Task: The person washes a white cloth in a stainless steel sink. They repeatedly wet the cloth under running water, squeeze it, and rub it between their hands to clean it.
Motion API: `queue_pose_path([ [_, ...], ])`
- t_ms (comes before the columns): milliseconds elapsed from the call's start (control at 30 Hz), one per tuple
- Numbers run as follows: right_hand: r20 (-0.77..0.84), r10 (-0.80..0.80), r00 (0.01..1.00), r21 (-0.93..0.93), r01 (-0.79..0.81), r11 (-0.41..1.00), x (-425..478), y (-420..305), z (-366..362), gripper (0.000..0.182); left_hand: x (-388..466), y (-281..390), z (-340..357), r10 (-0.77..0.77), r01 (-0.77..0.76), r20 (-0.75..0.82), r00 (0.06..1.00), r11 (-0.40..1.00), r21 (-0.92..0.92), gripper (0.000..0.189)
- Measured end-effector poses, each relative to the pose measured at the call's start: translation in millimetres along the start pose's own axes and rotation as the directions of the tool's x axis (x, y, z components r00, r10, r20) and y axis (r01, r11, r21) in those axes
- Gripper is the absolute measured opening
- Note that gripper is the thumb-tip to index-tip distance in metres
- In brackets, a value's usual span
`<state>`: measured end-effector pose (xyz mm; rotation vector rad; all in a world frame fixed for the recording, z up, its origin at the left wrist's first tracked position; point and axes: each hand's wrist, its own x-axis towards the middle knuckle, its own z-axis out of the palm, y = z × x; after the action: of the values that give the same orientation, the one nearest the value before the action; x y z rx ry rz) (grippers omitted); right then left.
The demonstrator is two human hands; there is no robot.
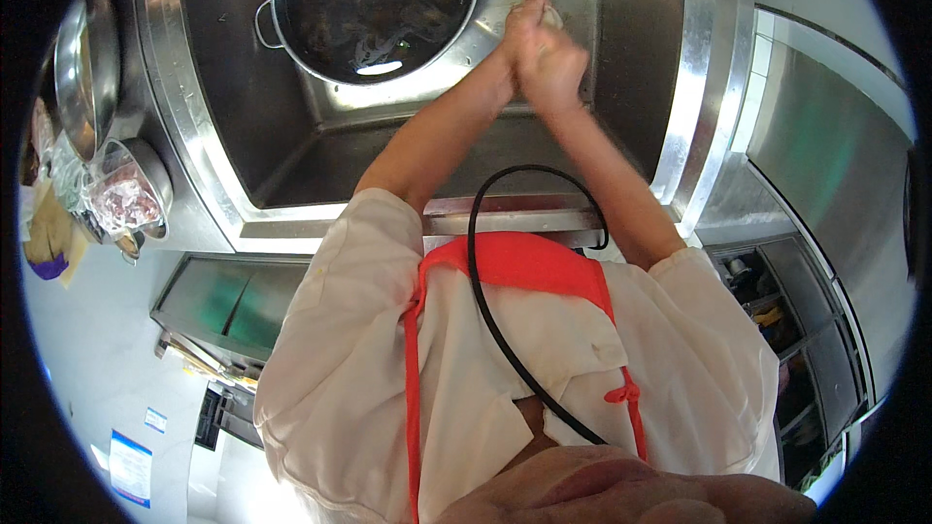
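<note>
My left hand [526,25] and my right hand [555,67] are pressed together over the stainless steel sink [247,153], near its right side. The right hand is curled and blurred, partly covering the left, which has a finger pointing up and away. A small pale thing [553,17] shows at the far side of the hands; what it is and which hand has it cannot be told. To the left of my hands stands a round metal pot [378,7] with loop handles, filled with dark liquid and brownish pieces just under the surface.
On the counter to the left are a large metal bowl [87,73], a metal container [149,175] and plastic-wrapped reddish food [125,202]. A black cable [477,247] loops before my chest, above the sink's near edge. Metal shelving [794,313] with items stands at the lower right.
</note>
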<state>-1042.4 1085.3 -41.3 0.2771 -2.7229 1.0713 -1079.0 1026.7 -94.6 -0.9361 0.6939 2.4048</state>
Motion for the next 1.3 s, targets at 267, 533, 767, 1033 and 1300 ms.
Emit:
queue_pose_path([
  [267,0.026,0.167,0.986,-0.192,-0.159,0.968,22,-9,-2,0.039,0,6,2,-0.028,0.037,-0.058,0.998,0.987,0.155,0.034],
  [533,-0.091,0.339,0.936,-0.203,-0.351,0.914,35,40,3,0.039,-5,-19,13,0.082,-0.086,0.050,0.995,0.991,0.099,0.028],
  [767,-0.064,0.547,0.834,-0.076,-0.551,0.831,48,90,9,0.036,3,-58,13,0.051,-0.048,-0.044,0.998,0.997,0.058,0.038],
  [1033,-0.164,0.473,0.866,-0.157,-0.496,0.854,34,68,27,0.045,71,-76,-41,0.167,-0.156,0.061,0.984,0.976,-0.152,0.038],
  [1300,-0.145,0.236,0.961,-0.183,-0.261,0.948,14,26,47,0.047,107,-39,-77,-0.014,0.348,0.777,0.629,0.899,-0.266,0.038],
])
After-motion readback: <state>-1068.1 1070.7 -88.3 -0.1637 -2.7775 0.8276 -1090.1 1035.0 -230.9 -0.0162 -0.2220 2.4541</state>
